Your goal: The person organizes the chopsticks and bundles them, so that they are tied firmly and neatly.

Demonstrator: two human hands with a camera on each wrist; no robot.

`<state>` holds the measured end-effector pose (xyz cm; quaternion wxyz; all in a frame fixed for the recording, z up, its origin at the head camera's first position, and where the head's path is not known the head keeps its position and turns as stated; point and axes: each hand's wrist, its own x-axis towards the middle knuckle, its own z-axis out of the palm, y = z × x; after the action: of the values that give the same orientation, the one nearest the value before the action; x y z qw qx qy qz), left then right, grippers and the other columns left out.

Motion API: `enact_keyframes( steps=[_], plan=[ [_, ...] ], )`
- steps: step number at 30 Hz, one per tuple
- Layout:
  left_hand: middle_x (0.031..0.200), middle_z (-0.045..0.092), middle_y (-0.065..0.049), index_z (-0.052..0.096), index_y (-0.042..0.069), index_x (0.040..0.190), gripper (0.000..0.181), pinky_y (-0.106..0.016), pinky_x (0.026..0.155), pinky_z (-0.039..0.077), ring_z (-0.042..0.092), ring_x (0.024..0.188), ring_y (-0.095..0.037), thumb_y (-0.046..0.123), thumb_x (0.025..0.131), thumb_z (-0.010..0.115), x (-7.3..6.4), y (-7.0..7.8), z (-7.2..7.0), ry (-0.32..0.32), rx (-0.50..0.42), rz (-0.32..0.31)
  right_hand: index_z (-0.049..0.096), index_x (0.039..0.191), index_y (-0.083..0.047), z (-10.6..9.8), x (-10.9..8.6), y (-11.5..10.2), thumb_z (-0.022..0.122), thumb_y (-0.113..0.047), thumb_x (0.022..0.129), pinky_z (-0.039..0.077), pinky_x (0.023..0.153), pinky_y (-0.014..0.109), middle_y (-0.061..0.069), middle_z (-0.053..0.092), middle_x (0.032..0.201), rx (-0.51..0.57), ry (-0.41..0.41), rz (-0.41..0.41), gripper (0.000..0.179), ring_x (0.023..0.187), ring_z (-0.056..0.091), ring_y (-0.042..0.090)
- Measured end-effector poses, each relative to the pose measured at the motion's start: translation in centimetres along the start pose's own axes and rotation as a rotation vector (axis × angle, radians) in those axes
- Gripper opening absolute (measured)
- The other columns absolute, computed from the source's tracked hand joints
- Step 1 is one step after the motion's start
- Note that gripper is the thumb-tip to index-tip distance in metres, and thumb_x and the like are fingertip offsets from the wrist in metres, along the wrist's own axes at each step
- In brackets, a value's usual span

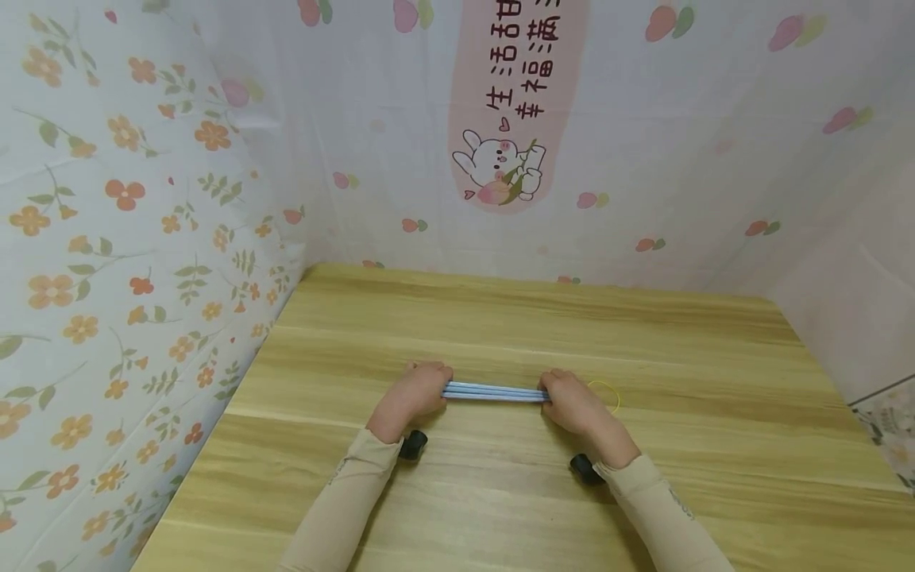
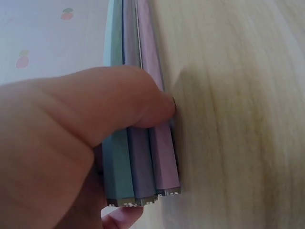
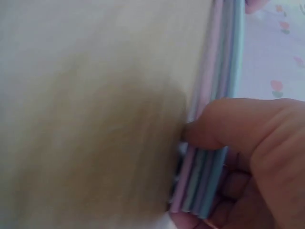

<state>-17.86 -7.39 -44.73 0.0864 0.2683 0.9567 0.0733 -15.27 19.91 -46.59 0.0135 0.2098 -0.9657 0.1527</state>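
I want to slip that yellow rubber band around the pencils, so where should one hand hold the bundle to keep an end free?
Probably the bundle of pencils is best gripped mid-length from above: it lies flat on the table, with left hand and right hand covering both ends. The rubber band lies beside the right hand.

A homely recording nook: wooden table (image 1: 500, 318) enclosed by floral and fruit-printed cloth walls (image 1: 129, 199).

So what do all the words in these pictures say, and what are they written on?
"生活甜" on the pink oval banner of the white printed wall cloth, above a cartoon rabbit; its top is cut off.
"幸福满满" beside it, top also cut off.
The pastel pencils in both hands show no readable print.
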Motion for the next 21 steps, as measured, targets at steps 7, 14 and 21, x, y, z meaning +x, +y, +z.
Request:
enact_keyframes(
  steps=[7, 14, 21],
  plan=[
    [0.097, 0.066, -0.001, 0.062, 0.011, 0.097, 0.021, -0.040, 0.083, 0.041, 0.063, 0.092, -0.020, 0.018, 0.081, 0.074, -0.26, 0.35, 0.13, 0.061, 0.078, 0.030, 0.062, 0.084, -0.002, 0.59, -0.28, 0.41, 0.065, 0.003, 0.070, 0.047, 0.069, 0.037, 0.003, 0.055, 0.075, -0.048, 0.080, -0.036, 0.015, 0.074, 0.054, 0.021],
    [0.092, 0.062, -0.004, 0.059, 0.008, 0.098, 0.023, -0.040, 0.080, 0.049, 0.063, 0.086, -0.020, 0.015, 0.081, 0.073, -0.44, 0.16, 0.27, 0.111, 0.060, 0.056, 0.059, 0.086, -0.001, 0.69, -0.29, 0.19, 0.064, 0.002, 0.075, 0.047, 0.070, 0.038, 0.004, 0.055, 0.078, -0.044, 0.102, -0.021, 0.012, 0.076, 0.054, 0.022],
    [0.085, 0.058, -0.005, 0.056, 0.005, 0.094, 0.017, -0.035, 0.066, 0.052, 0.061, 0.076, -0.020, 0.011, 0.083, 0.068, -0.65, 0.27, -0.06, 0.181, 0.076, 0.080, 0.054, 0.085, -0.004, 0.36, -0.12, -0.05, 0.061, 0.000, 0.080, 0.045, 0.063, 0.033, 0.006, 0.060, 0.079, -0.018, 0.107, 0.000, 0.010, 0.069, 0.052, 0.016]
  ],
)
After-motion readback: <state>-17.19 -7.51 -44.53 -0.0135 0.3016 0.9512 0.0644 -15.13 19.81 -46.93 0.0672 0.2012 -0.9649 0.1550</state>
